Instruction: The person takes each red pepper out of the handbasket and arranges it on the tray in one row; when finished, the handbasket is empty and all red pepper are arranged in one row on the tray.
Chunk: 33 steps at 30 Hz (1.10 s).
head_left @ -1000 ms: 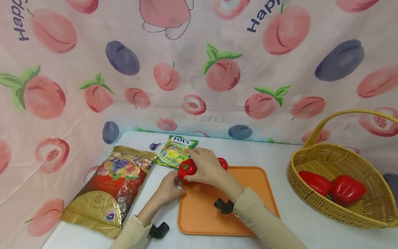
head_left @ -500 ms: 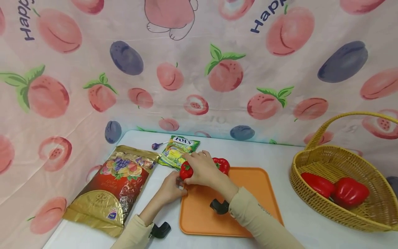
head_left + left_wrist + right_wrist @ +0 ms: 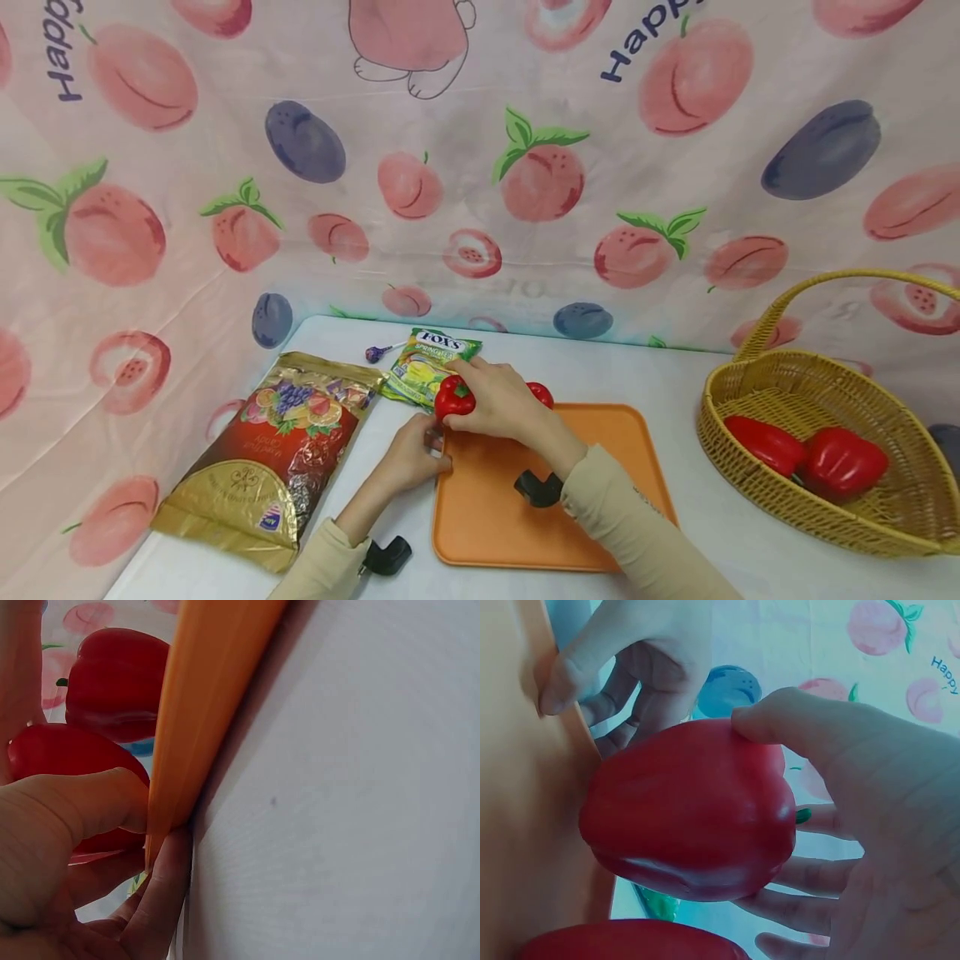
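My right hand (image 3: 501,402) holds a red bell pepper (image 3: 453,397) over the far left corner of an orange tray (image 3: 495,521). In the right wrist view, thumb and fingers grip this pepper (image 3: 690,814) around its green-stemmed end. A second red bell pepper (image 3: 541,393) is at the tray's far edge, mostly hidden behind the right hand. My left hand (image 3: 408,457) pinches the tray's left rim. The left wrist view shows its thumb on the inner side of the tray (image 3: 199,697) and a finger on the outer side.
On the right stands a yellow wicker basket (image 3: 720,467) with red peppers (image 3: 840,462) inside. At left lies a gold-and-red candy bag (image 3: 262,458). A green FOX'S candy packet (image 3: 420,367) and a lollipop (image 3: 377,353) lie behind the hands. A fruit-print cloth (image 3: 465,192) hangs behind.
The pepper in my right hand first shifts slightly, then rises a little and turns, its stem now higher. The second pepper is more covered than half a second ago. My left hand stays on the rim.
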Tool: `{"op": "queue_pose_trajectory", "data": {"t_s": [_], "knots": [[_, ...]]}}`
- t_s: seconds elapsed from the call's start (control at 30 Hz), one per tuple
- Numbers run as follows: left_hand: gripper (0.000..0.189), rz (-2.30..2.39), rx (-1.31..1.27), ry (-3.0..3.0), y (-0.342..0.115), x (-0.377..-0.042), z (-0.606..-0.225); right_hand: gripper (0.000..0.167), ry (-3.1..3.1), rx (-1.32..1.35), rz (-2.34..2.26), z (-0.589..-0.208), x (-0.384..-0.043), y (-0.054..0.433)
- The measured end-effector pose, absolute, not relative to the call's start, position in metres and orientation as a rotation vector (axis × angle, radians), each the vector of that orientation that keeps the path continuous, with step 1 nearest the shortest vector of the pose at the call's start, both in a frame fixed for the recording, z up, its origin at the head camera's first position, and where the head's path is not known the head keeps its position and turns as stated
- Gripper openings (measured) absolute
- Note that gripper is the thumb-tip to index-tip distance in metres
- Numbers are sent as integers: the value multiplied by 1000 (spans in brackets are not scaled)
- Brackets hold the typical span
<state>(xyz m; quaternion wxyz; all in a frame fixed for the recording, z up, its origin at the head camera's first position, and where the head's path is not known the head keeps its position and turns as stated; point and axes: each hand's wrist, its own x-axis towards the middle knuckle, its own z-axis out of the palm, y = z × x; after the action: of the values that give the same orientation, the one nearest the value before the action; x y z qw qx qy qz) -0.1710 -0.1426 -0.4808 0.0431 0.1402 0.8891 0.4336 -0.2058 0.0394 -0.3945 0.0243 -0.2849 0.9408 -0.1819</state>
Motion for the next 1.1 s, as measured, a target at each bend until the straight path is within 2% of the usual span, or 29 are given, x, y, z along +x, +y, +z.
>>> {"op": "queue_pose_trajectory", "data": {"t_s": [0.5, 0.87, 1.1], "knots": [[56, 1368, 377, 2671, -141, -173, -481, 64, 2913, -882, -462, -387, -208, 49], [58, 1361, 345, 2660, -141, -173, -479, 63, 2918, -863, -433, -393, -208, 50], [63, 1353, 342, 2659, -140, -173, -478, 68, 2914, -878, -438, -395, -209, 51]]}}
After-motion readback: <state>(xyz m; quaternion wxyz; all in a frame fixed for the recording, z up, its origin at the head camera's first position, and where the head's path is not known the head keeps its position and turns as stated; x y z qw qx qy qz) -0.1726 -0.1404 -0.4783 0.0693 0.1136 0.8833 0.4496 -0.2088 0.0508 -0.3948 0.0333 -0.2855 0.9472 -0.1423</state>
